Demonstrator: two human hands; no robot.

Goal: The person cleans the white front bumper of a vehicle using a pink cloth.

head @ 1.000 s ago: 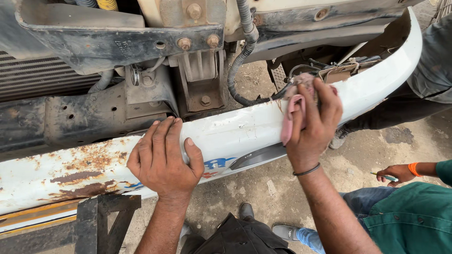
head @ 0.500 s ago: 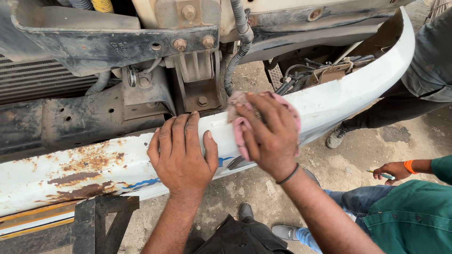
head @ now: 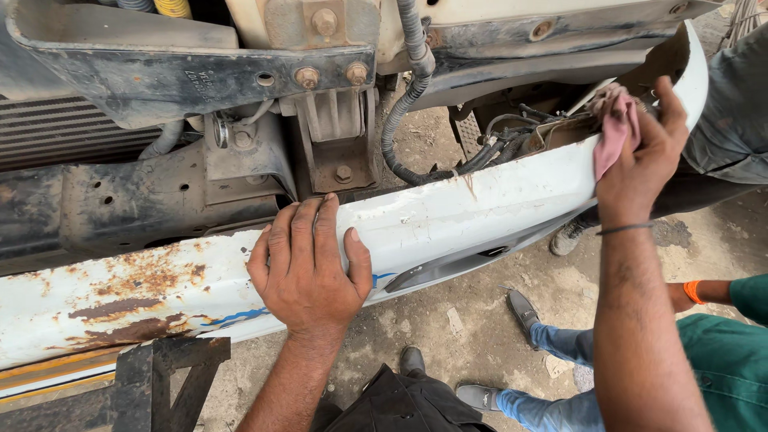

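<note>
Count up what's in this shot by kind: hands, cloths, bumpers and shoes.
Hands: 3, left hand flat on the bumper, right hand gripping the cloth, another person's hand lower right
Cloths: 1, pink cloth
Bumpers: 1, white rusty bumper
Shoes: 4
Total: 9

Your left hand (head: 308,268) lay on a white painted metal bumper (head: 448,220), its paint chipped, scuffed, with rough brown rust at the left end. Your right hand (head: 640,160) pressed a soft pink cloth (head: 616,132) to it. The frame bracket (head: 184,72) behind was matt, grimy dark metal; the hose (head: 400,112) was ribbed black plastic.
</note>
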